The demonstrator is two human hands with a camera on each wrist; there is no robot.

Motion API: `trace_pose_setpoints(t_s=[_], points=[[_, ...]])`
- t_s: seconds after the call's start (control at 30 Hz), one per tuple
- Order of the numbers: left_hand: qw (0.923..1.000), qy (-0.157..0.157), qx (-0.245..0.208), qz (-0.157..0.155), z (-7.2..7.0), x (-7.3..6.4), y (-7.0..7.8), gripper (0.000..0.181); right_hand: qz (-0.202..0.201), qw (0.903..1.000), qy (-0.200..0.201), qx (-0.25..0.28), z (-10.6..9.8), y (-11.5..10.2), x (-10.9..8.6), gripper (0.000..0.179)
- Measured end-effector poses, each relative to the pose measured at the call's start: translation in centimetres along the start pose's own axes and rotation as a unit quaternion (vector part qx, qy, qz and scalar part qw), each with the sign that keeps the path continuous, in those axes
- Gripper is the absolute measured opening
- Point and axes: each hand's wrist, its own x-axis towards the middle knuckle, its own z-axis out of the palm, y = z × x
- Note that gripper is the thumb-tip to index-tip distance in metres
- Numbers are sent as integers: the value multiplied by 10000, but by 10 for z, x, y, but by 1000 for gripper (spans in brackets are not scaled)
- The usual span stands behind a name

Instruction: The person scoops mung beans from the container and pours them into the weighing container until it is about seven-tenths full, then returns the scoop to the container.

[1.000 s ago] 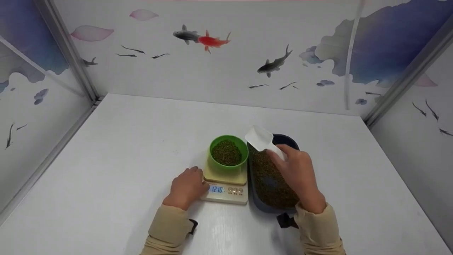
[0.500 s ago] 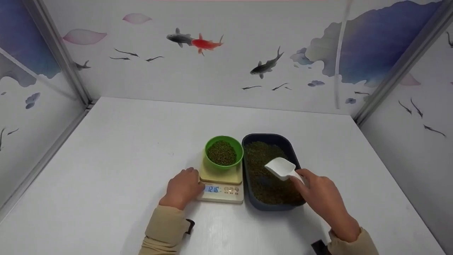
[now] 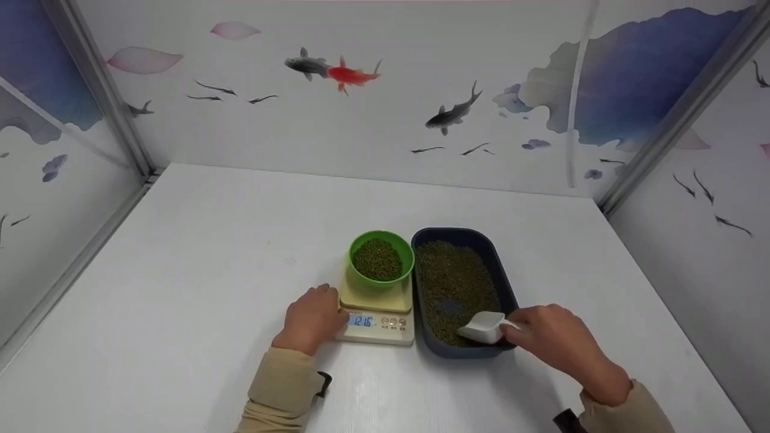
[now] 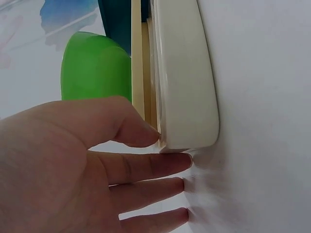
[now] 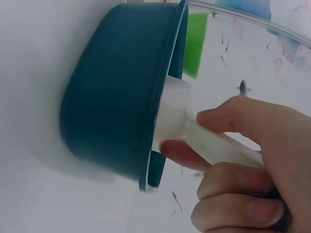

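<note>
My right hand (image 3: 556,337) grips the handle of a white scoop (image 3: 485,326) by the near right corner of a dark blue tub (image 3: 463,351). The scoop's bowl is tilted down over the green-brown beans or pellets (image 3: 451,273), partly inside the tub. In the right wrist view, the tub wall (image 5: 116,92) hides the scoop's tip. My left hand (image 3: 311,319) rests at the left edge of a kitchen scale (image 3: 394,334). Its thumb touches the scale's edge (image 4: 187,77), and its straight fingers reach the tabletop. On the scale stands a green bowl (image 3: 407,258), partly filled with the same grains.
The scale's display (image 3: 361,320) reads 121.6. The tub stands close against the scale's right side. A white table (image 3: 210,240) is enclosed by panels (image 3: 385,132) printed with fish, and metal posts (image 3: 114,90) stand at the corners.
My right hand has drawn the scoop from beside the green bowl back across the tub to its near right corner and lowered it. The left hand and the 121.6 reading stay as before.
</note>
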Motion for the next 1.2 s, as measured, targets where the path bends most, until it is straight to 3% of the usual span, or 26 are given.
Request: trace_pose_setpoints(t_s=[0.17,0.3,0.5,0.73,0.87,1.2], points=[[9999,-65,42,-76,1,2,3,23,-184,9997,-79,164,13,-8,6,19],[9998,-113,88,-127,1,4,5,28,-380,9982,413,-218,29,-19,12,16],[9999,-95,64,-124,3,4,7,30,-396,9887,1223,-774,55,-31,29,20],[10000,-17,5,-77,4,1,6,25,-167,9854,1639,-440,73,-29,54,30],[9999,24,-21,-101,1,0,3,24,-121,9865,1611,-267,73,-33,61,28],[10000,41,-6,-65,1,-1,0,22,7,9950,976,-203,75,-33,65,19]])
